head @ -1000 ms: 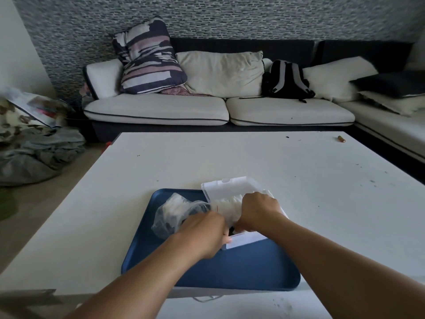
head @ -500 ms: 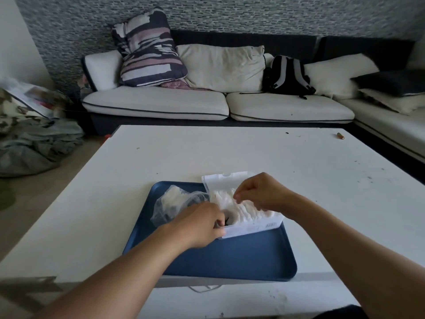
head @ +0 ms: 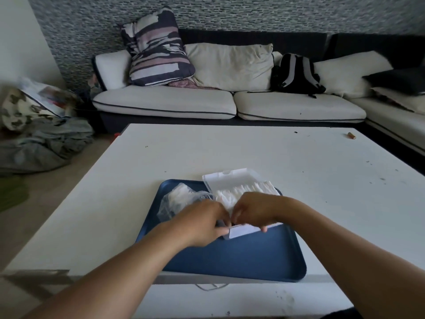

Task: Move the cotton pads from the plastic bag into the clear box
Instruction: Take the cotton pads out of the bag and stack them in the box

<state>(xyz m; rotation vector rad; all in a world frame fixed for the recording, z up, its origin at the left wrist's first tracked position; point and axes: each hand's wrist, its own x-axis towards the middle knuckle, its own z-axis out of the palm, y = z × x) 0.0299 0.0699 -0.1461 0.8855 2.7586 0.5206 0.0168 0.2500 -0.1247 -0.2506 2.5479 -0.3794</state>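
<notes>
Cotton pads (head: 243, 192) — a white row standing on edge inside the clear box (head: 241, 232), filling it from the far end toward the near wall. The box lid (head: 227, 178) lies open at the far side, hinged back. More pads show as a pale clump inside the plastic bag (head: 177, 201), which lies crumpled just left of the box. Both sit on a blue tray (head: 241, 261) near the front edge of the white counter (head: 253, 153).

Hands: both meet at the near left corner of the box. Left hand (head: 202, 223) has fingers curled, thumb tip against the box's near wall; whether it pinches pads, the bag mouth or the box corner — cannot tell, the knuckles hide it. Right hand (head: 253, 210) is arched over the near end of the row, fingers bent downward into the box, one fingertip showing at the near wall; what it has hold of, if anything, is hidden too.

Progress, as judged: well along. The box looks mostly full; a smaller share remains in the bag. Left to do: empty the bag and seat the last pads.

Outward: a small brown object (head: 351, 135) on the counter's far right, a sofa (head: 165, 104) with cushions and a black backpack (head: 296, 74) behind
</notes>
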